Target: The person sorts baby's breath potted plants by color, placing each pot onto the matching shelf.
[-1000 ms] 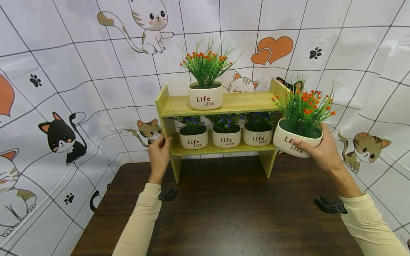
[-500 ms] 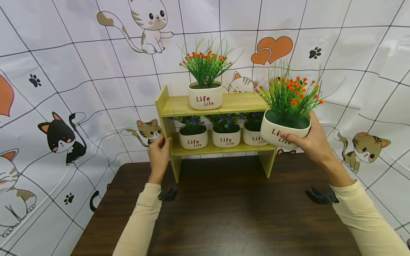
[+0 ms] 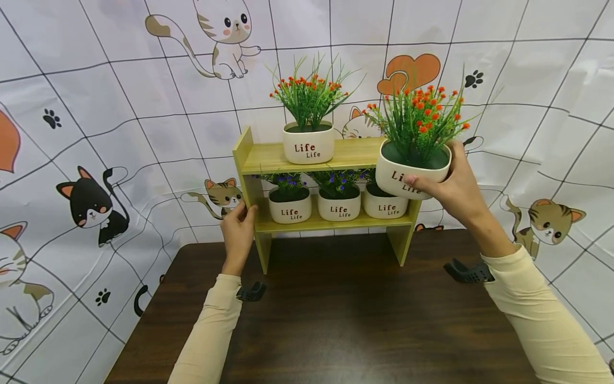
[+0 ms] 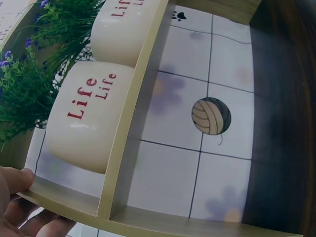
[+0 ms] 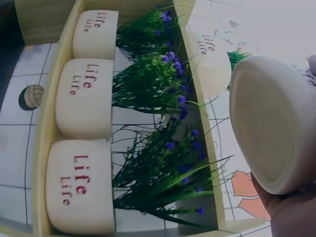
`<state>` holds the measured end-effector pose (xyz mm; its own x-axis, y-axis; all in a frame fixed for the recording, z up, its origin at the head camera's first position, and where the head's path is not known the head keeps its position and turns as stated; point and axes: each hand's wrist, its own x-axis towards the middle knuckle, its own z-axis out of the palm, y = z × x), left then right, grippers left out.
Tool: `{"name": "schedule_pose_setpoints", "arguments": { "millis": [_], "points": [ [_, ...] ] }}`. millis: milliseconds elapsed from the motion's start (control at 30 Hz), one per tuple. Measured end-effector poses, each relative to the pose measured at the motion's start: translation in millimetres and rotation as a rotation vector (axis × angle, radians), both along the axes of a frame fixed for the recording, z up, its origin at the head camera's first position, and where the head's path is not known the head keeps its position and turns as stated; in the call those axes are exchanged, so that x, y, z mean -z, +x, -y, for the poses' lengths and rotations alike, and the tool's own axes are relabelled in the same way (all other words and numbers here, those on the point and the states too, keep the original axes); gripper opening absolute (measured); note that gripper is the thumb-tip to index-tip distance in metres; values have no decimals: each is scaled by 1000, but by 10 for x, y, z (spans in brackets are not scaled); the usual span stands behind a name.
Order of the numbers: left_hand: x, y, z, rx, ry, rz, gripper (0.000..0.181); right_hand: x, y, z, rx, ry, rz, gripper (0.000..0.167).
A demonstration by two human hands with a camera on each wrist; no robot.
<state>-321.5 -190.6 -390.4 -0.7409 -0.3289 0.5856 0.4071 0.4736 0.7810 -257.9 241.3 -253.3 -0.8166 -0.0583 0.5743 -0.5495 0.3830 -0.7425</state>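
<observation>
My right hand [image 3: 455,184] grips a white oval flowerpot [image 3: 400,172] with orange flowers, held tilted in front of the right end of the wooden shelf [image 3: 356,152]. In the right wrist view the underside of that held pot [image 5: 266,123] shows. My left hand [image 3: 237,234] pinches the shelf's left side panel [image 3: 249,194]; the thumb [image 4: 19,178] lies on the panel's edge in the left wrist view. Another orange-flowered pot [image 3: 308,144] stands on the top board, left of the middle. Three pots with purple flowers, such as the middle pot [image 3: 338,205], line the lower board.
The shelf stands on a dark brown table [image 3: 326,309] against a white wall [image 3: 158,128] with cat drawings and grid lines. A raised side panel [image 3: 243,144] edges the top board at the left. Black straps [image 3: 251,292] are on both wrists.
My right hand has carried the orange-flowered pot left and upward, from beside the shelf's right end to in front of the top board's right part. The left hand stays on the side panel.
</observation>
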Motion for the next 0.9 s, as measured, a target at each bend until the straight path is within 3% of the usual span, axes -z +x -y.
{"name": "schedule_pose_setpoints", "arguments": {
  "millis": [267,433,700,900],
  "points": [
    [13,-7,4,-10,-12,-3,22,-142,-179,101,-20,-69,-49,71],
    [0,4,0,-4,-4,7,25,-218,-267,155,15,-68,-54,77],
    [-10,16,-2,-3,6,15,26,-308,-400,193,97,-28,25,86],
    [-6,12,-1,6,10,10,28,-345,-513,223,91,-2,46,83]
  ]
}}
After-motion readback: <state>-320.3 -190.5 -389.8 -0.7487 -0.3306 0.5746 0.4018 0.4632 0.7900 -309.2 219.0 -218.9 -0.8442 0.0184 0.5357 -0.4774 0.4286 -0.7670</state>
